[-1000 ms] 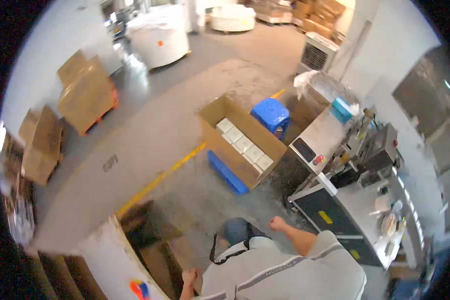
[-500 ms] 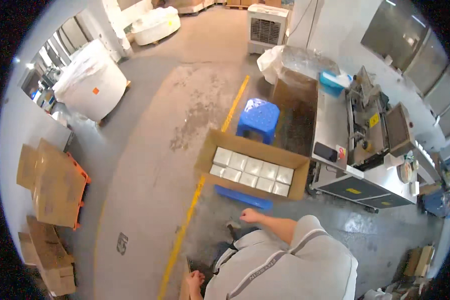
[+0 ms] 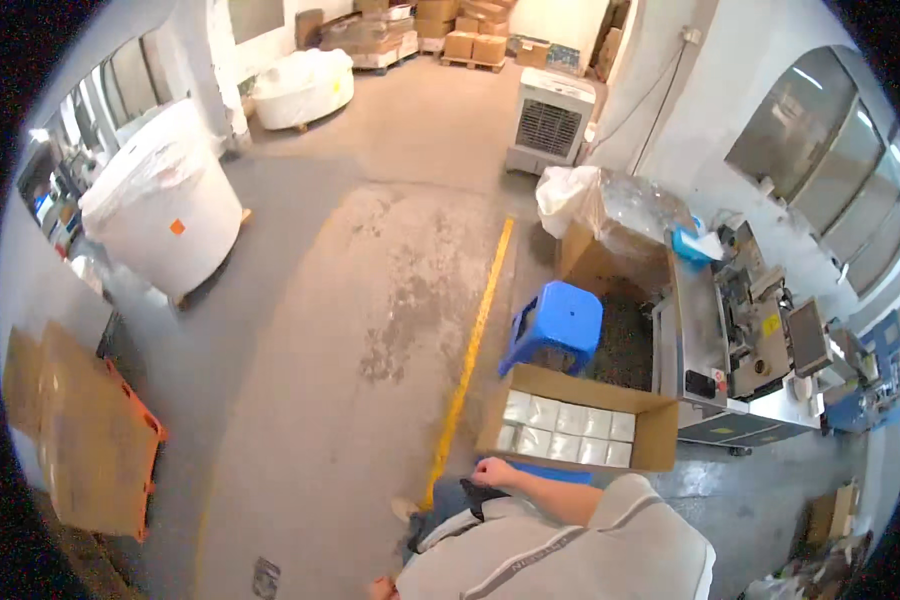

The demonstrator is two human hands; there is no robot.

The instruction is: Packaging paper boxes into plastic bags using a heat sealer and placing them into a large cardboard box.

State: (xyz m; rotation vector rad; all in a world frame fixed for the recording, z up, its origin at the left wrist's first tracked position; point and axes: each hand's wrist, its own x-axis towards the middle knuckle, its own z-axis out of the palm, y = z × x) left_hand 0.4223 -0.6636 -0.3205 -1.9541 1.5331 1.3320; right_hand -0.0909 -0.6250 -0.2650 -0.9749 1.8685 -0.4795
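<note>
My right hand (image 3: 492, 472) is held in front of my body with its fingers curled in, and nothing shows in it. Just below it is some dark cloth or a strap (image 3: 482, 497) at my waist; whether they touch I cannot tell. At the lower edge is my left hand (image 3: 382, 588), mostly cut off, its fingers too little seen to judge. Beyond my right forearm stands an open cardboard box (image 3: 655, 418) filled with rows of white packs (image 3: 567, 430). A blue plastic piece (image 3: 550, 471) lies along the box's near side, partly behind my forearm.
A blue stool (image 3: 567, 312) stands behind the box. Rightward is a metal machine bench (image 3: 703, 330) carrying a phone (image 3: 701, 382). A yellow line (image 3: 475, 350) runs along the floor. Wrapped white bulk (image 3: 165, 205) and cartons on an orange pallet (image 3: 135, 430) stand left; an air cooler (image 3: 550, 125) stands farther off.
My view has lifted and turned, so the box and stool now sit lower and farther right. My right hand overlaps the blue piece's near end. My left hand has slipped mostly out of view.
</note>
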